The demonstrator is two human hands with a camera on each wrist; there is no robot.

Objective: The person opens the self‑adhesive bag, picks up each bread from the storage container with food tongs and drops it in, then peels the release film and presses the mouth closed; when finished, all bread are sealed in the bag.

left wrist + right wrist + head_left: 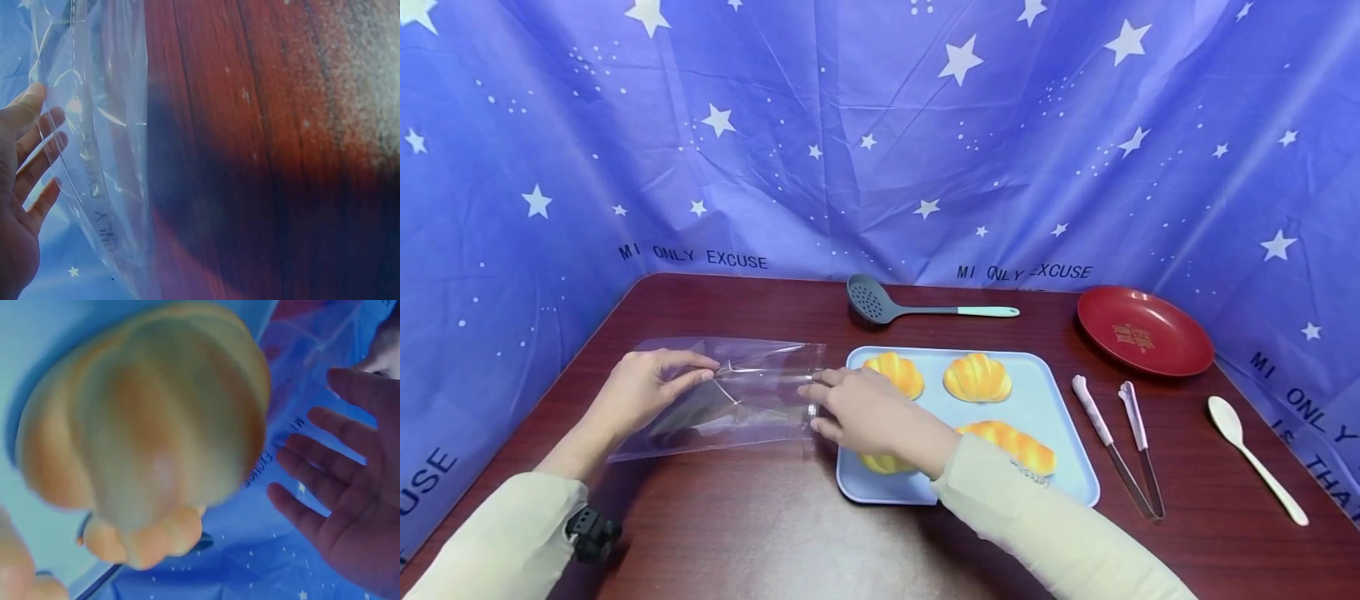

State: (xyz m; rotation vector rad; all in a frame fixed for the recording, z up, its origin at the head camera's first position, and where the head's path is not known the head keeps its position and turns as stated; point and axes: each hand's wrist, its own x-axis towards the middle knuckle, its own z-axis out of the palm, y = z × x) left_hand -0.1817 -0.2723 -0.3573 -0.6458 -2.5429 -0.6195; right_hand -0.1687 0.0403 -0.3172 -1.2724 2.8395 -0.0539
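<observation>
A clear plastic bag (700, 417) lies flat on the left part of the dark wooden table. My left hand (643, 387) pinches the bag's film between thumb and fingers, lifting a fold of it; in the left wrist view the film (112, 125) stands up beside the fingers. Over the bag's right end, my right hand (861, 408) has its fingertips at the bag's edge. Its fingers (319, 462) look straight and spread in the right wrist view. Beneath that hand and wrist, a pale blue tray (1037, 375) holds several bread rolls (977, 379), one partly hidden by the hand.
Behind the tray lies a grey slotted spoon (872, 304) with a mint handle. To the right are metal tongs (1127, 475) with pale handles, a red plate (1150, 333) and a cream spoon (1255, 458). A blue starry curtain (880, 150) surrounds the table (737, 525).
</observation>
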